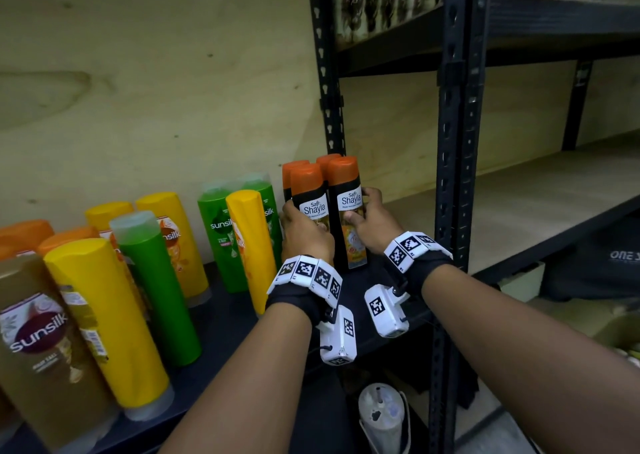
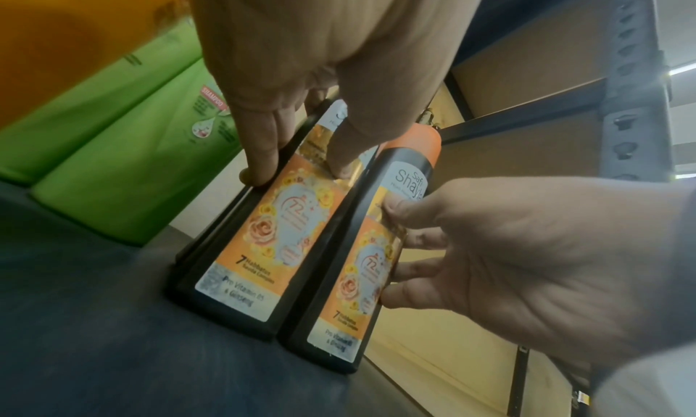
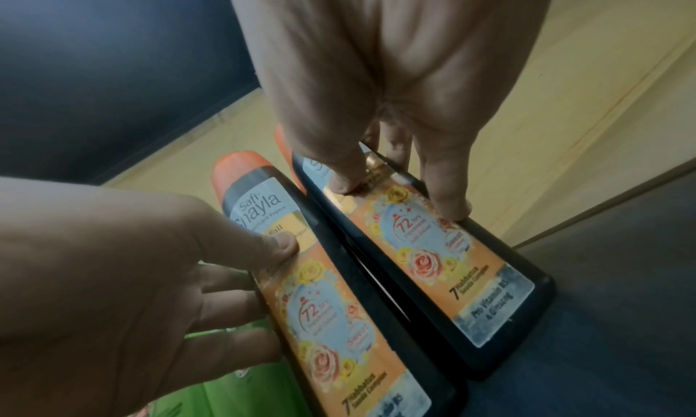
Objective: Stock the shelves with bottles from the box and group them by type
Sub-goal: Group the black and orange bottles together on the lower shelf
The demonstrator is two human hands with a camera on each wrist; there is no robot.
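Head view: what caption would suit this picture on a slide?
Left hand and right hand each hold a black orange-capped bottle upright on the dark shelf.

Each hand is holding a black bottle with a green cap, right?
Not quite: the caps are orange, not green. The head view shows the left hand and the right hand each holding a black bottle, left and right, with orange caps.

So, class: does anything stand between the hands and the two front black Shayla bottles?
Nothing visible does. The left hand already grips the left front bottle, and the right hand grips the right front bottle. Both bottles stand on the dark shelf, in front of two more orange-capped ones.
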